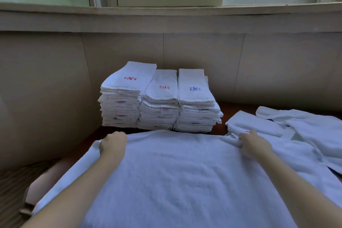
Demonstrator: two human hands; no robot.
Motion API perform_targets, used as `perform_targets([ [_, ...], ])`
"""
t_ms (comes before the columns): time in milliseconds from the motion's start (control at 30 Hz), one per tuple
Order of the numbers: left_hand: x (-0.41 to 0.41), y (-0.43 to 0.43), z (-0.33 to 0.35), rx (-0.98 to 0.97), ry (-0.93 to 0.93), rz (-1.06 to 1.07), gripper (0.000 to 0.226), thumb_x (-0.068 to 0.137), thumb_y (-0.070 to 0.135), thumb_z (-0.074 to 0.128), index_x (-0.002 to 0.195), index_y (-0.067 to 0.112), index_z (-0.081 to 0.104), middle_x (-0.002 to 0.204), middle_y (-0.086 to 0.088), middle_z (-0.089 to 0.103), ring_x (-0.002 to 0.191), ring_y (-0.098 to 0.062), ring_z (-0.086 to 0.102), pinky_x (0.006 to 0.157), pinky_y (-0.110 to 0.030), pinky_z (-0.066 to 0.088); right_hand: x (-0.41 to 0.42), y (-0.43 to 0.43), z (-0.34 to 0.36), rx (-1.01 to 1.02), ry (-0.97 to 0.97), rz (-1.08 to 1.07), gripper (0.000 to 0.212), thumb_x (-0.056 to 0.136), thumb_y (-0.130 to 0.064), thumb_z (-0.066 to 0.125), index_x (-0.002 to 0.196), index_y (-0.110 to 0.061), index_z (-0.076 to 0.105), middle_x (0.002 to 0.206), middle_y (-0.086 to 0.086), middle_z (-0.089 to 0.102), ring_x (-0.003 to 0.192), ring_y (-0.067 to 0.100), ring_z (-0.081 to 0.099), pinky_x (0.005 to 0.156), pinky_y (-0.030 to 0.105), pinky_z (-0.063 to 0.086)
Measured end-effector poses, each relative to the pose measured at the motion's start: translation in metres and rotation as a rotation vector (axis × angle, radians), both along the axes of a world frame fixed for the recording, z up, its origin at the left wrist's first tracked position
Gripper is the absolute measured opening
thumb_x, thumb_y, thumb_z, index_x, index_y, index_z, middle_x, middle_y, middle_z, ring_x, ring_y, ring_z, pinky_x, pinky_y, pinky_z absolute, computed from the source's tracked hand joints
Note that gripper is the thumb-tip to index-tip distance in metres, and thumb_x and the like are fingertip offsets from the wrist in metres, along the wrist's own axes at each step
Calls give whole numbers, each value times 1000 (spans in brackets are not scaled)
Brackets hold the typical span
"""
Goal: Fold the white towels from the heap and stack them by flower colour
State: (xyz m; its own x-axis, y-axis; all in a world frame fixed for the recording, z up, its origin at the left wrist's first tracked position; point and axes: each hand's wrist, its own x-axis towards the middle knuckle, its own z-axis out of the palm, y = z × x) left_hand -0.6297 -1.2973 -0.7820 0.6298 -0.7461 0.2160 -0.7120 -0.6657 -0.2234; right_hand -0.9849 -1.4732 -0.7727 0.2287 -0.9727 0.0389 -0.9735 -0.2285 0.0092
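Observation:
A white towel (181, 176) lies spread flat in front of me. My left hand (112, 144) grips its far left corner with curled fingers. My right hand (254, 143) pinches its far right edge, where the cloth bunches. Behind the towel stand three stacks of folded white towels against the wall: the left stack (124, 98) and the middle stack (161, 105) show red flowers on top, the right stack (196, 105) a blue flower. The heap of loose white towels (305, 131) lies to the right.
A beige wall panel (203, 52) runs behind the stacks, under a window sill (166, 18). Dark brown table (221, 126) shows between the stacks and the heap. At lower left a pinkish cushion (46, 181) sits beside the table.

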Motion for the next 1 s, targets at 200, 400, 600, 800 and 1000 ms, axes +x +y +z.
perform_targets([
  [200, 36, -10, 26, -589, 254, -123, 25, 84, -8, 36, 99, 6, 51, 97, -18, 59, 84, -37, 56, 65, -39, 42, 5, -9, 6, -327, -192, -66, 16, 85, 2, 43, 91, -12, 41, 87, 7, 34, 63, 29, 47, 53, 30, 36],
  [400, 51, -22, 77, -882, 600, -139, 43, 89, -5, 33, 116, 9, 63, 118, -20, 60, 104, -38, 54, 77, -31, 40, 2, 2, 48, -454, -530, -104, 14, 84, 5, 41, 95, -3, 40, 74, 20, 50, 58, 34, 47, 53, 32, 32],
  [600, 48, 28, 55, -879, 617, -195, 43, 82, -9, 35, 89, 14, 70, 107, -13, 65, 98, -33, 57, 72, -30, 42, -10, 68, 44, -558, -601, 62, 27, 78, 7, 50, 102, -5, 48, 87, 18, 48, 63, 41, 51, 56, 40, 38],
  [800, 54, 90, -18, -410, 605, -85, 52, 93, -5, 34, 133, 18, 56, 155, -12, 23, 137, -30, 32, 91, -26, 37, -16, 132, -18, -183, -19, 91, 10, 88, -18, 44, 92, -23, 37, 129, 2, 32, 86, 22, 63, 56, 28, 39],
  [1000, 27, 96, -7, -214, 307, 51, 45, 97, 10, 33, 135, 28, 49, 152, -7, 22, 125, -25, 38, 96, -29, 38, -35, 139, -19, -224, -5, 2, 28, 85, -9, 40, 110, -23, 41, 137, 4, 26, 98, 19, 61, 57, 28, 42],
])
